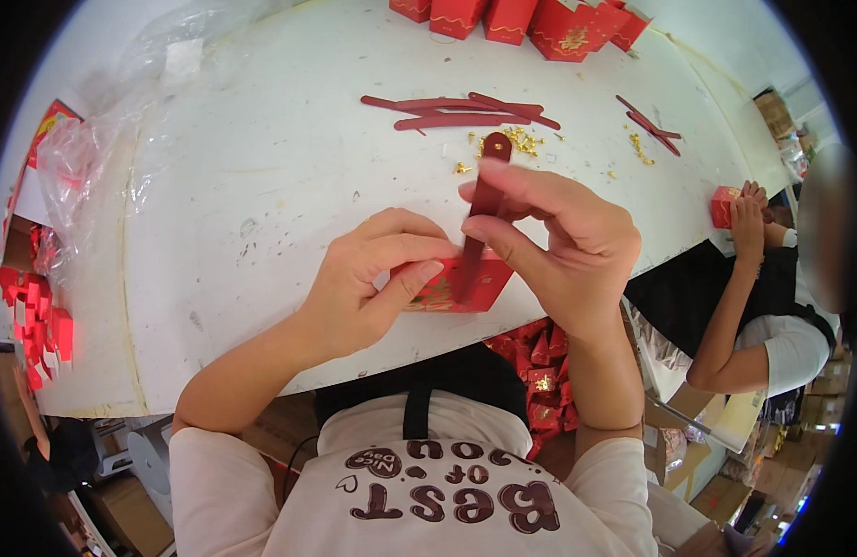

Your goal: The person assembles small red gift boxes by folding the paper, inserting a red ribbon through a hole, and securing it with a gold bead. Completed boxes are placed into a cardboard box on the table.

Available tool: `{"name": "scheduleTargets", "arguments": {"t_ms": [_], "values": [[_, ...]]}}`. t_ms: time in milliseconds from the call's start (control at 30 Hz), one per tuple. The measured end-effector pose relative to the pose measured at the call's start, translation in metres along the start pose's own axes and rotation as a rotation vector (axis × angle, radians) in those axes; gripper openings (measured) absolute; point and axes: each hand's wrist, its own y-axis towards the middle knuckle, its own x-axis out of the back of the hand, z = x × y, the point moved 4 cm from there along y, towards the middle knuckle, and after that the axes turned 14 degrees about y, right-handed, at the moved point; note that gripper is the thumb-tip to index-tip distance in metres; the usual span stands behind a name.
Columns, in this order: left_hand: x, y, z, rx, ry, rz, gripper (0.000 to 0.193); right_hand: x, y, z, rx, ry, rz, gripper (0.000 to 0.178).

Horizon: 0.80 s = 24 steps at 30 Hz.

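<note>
A small red gift box with gold print is at the near edge of the white table. Pinching its far left side between thumb and fingers is my left hand. My right hand grips a dark red strap between thumb and fingers. The strap stands upright, with a gold stud at its top end, and its lower end reaches in front of the box; whether they are joined I cannot tell. Beyond my hands lie several loose dark red straps and a scatter of gold brads.
Several red boxes stand along the table's far side. Clear plastic wrap covers the left part. At right, a co-worker's hands hold a red box, near more straps. Red boxes fill a space below the table edge.
</note>
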Motion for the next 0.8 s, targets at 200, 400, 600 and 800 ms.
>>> {"name": "scheduleTargets", "arguments": {"t_ms": [200, 400, 600, 800], "values": [[0.001, -0.004, 0.005, -0.011, 0.077, 0.026, 0.013, -0.002, 0.012, 0.014, 0.152, 0.008, 0.119, 0.069], [-0.006, -0.001, 0.005, -0.039, 0.035, 0.046, 0.015, -0.002, 0.019, 0.017, 0.219, 0.012, 0.147, 0.07], [0.001, 0.001, 0.0, -0.051, 0.069, 0.021, 0.014, 0.025, 0.021, -0.007, -0.088, 0.276, -0.075, 0.051], [-0.004, 0.002, 0.003, -0.046, 0.129, -0.053, 0.012, 0.063, -0.025, -0.106, -0.434, -0.497, 0.05, 0.014]]}}
